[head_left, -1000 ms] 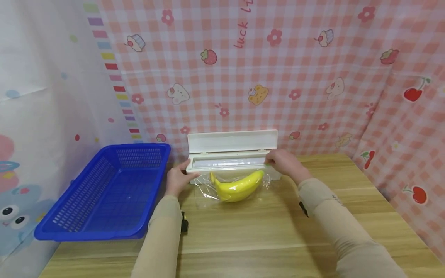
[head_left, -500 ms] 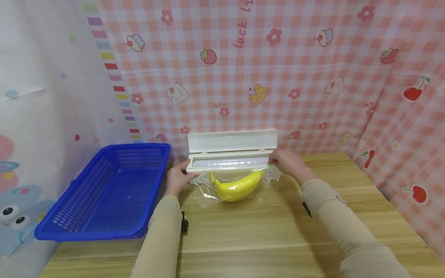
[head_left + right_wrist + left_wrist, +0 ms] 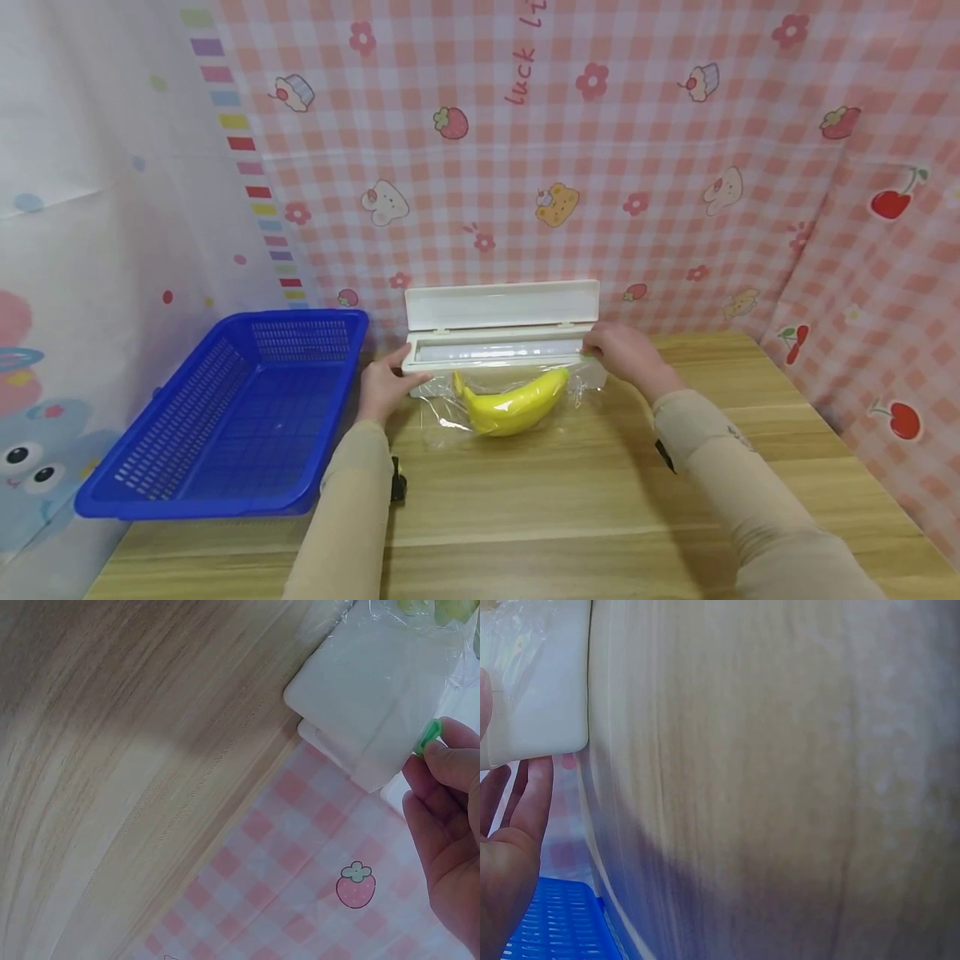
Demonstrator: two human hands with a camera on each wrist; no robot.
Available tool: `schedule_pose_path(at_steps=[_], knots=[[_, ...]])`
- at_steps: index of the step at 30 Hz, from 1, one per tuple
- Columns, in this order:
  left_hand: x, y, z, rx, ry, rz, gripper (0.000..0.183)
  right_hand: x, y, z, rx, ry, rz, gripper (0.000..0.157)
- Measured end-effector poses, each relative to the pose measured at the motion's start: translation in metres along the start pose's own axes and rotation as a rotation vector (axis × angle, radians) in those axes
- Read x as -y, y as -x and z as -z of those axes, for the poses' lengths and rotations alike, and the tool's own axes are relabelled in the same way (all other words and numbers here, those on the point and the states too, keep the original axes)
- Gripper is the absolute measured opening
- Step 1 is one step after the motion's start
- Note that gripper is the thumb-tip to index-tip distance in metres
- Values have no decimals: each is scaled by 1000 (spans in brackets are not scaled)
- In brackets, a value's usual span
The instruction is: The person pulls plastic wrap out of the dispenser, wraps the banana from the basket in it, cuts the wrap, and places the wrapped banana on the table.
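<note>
**Green slider [image 3: 428, 737] now at right end of white box [image 3: 502, 335]**

Right hand [image 3: 624, 354]: pinching the slider between thumb and finger. Over the last second it shifted a bit further right along the box's front edge. Reads as end of stroke; cut in the clear film [image 3: 444, 417] is probably done or close, but can't see the edge to confirm.

Left hand [image 3: 382, 385]: no change, gripping the box's left end, thumb in front.

Banana [image 3: 517, 406]: hasn't moved, under film on the tabletop [image 3: 525, 517], just in front of the box. Lid [image 3: 502, 307] up. Blue basket [image 3: 202, 508] to the left.
</note>
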State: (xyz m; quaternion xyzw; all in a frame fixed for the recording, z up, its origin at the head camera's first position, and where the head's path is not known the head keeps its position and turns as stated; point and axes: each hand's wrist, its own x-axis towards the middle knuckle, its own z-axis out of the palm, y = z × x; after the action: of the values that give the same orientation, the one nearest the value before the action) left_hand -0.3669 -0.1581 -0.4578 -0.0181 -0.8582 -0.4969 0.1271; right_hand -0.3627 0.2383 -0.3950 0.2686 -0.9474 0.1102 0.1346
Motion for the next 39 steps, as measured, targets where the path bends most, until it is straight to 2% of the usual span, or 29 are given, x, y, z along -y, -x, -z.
schedule_pose_path(at_steps=[13, 39], knots=[[2, 0, 0, 5, 2, 1, 71, 0, 4, 0, -13, -30, -5, 17], [4, -1, 0, 0, 9, -13, 70, -6, 7, -6, -66, 10, 17, 8]])
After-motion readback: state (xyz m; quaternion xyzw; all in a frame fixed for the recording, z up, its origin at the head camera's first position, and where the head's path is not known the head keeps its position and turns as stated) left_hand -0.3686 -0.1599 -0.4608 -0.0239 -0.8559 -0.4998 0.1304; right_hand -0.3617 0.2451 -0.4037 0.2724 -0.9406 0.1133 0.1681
